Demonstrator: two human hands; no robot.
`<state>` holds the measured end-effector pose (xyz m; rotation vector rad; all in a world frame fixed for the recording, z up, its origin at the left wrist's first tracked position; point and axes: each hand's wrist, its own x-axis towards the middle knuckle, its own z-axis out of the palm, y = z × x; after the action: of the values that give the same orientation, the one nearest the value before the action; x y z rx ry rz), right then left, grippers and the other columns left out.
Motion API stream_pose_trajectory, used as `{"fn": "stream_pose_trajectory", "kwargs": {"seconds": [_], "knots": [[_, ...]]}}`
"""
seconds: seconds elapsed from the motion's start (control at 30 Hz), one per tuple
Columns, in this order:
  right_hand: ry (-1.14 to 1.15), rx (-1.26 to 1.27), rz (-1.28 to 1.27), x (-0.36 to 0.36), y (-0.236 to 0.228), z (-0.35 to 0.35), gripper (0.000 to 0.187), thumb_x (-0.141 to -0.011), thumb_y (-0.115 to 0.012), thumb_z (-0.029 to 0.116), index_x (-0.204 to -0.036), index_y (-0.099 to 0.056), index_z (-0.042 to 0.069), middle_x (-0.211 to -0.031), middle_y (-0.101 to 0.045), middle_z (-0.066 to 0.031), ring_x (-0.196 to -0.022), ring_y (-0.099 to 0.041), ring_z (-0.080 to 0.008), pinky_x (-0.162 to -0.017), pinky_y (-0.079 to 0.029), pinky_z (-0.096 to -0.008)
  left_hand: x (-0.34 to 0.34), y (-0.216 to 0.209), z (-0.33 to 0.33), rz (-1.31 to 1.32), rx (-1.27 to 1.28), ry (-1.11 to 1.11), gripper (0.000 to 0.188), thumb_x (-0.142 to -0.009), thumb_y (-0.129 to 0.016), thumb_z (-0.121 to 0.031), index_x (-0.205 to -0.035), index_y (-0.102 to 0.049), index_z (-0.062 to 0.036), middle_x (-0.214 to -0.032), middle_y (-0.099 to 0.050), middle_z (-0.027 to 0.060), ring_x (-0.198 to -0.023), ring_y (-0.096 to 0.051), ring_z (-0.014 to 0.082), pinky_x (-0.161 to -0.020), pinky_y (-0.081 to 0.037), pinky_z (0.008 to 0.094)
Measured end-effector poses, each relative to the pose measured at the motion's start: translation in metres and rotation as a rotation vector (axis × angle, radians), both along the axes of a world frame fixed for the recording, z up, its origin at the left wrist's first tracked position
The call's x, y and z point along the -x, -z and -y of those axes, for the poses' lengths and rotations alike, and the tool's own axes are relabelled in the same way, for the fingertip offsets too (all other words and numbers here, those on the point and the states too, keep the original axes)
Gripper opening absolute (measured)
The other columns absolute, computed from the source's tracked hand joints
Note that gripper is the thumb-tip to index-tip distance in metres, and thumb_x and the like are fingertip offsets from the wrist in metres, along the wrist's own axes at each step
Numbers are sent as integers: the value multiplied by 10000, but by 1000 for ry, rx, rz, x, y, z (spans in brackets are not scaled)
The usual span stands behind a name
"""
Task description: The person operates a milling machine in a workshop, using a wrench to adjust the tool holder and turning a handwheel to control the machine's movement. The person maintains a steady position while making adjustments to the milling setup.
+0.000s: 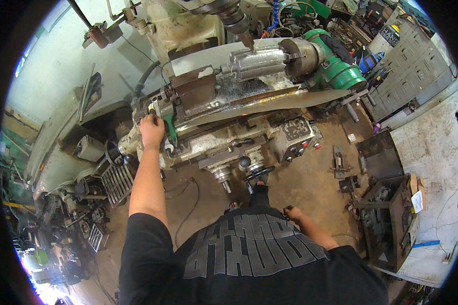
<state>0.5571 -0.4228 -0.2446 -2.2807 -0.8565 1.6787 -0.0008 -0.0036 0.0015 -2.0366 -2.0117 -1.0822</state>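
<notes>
Reaching out far, the left hand (151, 129) rests on the left end of a big old milling machine (229, 137). Its fingers curl around a handle (152, 108) there, and the arm is stretched straight. A green lever (171, 133) sits just beside that hand, on its right.

The right hand (292, 212) hangs low by the person's side, well apart from the machine. It looks loosely curled, with something small and dark at the fingers, but it is too small to tell what.

On top of the machine lies a shiny metal cylinder (254, 62). A round chuck (300, 53) grips it at its right end, next to a green motor (336, 68). A cutter (247, 39) points down and its tip is right at the cylinder. A long, thin metal sheet (275, 104) sticks out along the front of the machine.

Below the machine are round knobs (245, 162) and a small control box (295, 137). The floor (310, 183) is brown and dirty. A rusty crate (389, 213) stands to the right, and grey cabinets (417, 61) stand farther back.
</notes>
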Motion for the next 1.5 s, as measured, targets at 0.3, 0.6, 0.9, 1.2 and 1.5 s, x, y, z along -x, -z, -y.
{"fn": "stream_pose_trajectory", "kwargs": {"seconds": [0.3,0.6,0.9,1.2,1.5], "knots": [[-174,55,94,-17,4,22,277,-952,-599,272,-1040,-707,32,-835,-714,-114,-713,-653,-233,-624,-522,-387,0,-1,1,-16,5,12,198,-856,-621,-210,-903,-683,-28,-994,-683,142,-1025,-579,379,-926,-446,494],[-55,50,28,-16,3,24,295,-976,-582,289,-1095,-705,49,-941,-724,-98,-778,-657,-223,-673,-535,-376,-1,0,1,-17,-32,10,195,-841,-622,-206,-900,-679,-29,-988,-683,141,-1021,-584,371,-921,-449,490],[-26,-66,56,-3,-5,22,279,-949,-623,262,-1051,-709,17,-817,-705,-107,-644,-637,-211,-589,-523,-372,-2,-3,3,-21,28,3,208,-856,-615,-223,-901,-688,-33,-1002,-690,139,-1036,-584,367,-930,-444,487],[-141,40,122,-3,-21,24,316,-939,-604,304,-1013,-721,20,-845,-708,-136,-798,-656,-242,-731,-528,-403,-3,-4,3,-31,18,-7,197,-858,-605,-215,-881,-678,-33,-988,-686,133,-1035,-584,363,-914,-447,487],[-137,-24,136,-4,-7,26,321,-938,-599,293,-1085,-712,31,-783,-697,-99,-632,-622,-223,-609,-518,-386,-1,-5,3,-19,32,-1,205,-856,-616,-218,-896,-691,-32,-985,-687,140,-1034,-584,361,-933,-442,474]]}}
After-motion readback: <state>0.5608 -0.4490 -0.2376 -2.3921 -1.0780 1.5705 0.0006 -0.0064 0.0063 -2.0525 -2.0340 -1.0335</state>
